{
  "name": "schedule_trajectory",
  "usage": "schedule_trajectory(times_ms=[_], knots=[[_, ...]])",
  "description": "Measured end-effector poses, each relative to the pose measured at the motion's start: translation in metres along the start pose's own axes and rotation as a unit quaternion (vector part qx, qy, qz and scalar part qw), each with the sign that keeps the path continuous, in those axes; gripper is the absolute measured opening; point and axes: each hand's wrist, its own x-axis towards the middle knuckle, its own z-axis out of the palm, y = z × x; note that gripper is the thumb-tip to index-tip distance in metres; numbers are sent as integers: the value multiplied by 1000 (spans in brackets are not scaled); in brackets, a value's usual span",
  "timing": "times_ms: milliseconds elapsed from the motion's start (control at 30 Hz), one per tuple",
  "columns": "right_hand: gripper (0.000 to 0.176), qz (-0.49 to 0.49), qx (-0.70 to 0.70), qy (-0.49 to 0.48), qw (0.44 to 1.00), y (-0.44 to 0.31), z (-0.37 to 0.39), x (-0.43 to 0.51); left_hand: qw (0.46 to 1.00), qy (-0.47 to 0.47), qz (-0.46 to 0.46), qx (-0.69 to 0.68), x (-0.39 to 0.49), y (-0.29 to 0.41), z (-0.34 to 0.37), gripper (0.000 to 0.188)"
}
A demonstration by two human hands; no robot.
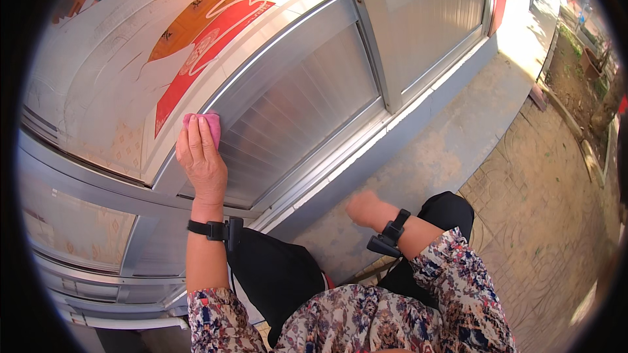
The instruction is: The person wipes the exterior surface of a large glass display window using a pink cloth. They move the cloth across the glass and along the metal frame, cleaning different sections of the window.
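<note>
My left hand (201, 152) presses a folded pink cloth (214, 125) against the metal door rail (245, 76), at the lower edge of a glass pane (113, 54). Its fingers lie flat over the cloth. Below the rail is a ribbed metal panel (299, 122). In front of my knees, my right hand (365, 209) hovers over the grey ledge (417, 157). It is blurred and looks curled, with its fingers hidden from view. A black strap with a small device circles each wrist.
Red and orange graphics (206, 44) with writing show on the glass. Another metal door panel (436, 24) stands to the right, above a bottom track (343, 154). Patterned paving (520, 196) and a soil bed (574, 93) with a plant pot (590, 63) lie at right.
</note>
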Motion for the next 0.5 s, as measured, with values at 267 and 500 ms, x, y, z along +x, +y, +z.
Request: schedule_trajectory(times_ms=[267, 500], knots=[[12, -12, 11, 67, 998, -2, 12, 0, 998, -11, 32, -44, 77, 64, 29, 60], [11, 9, 15, 38, 999, -7, -1, 0, 997, -1, 77, -3, 147, 122, 60, 58]])
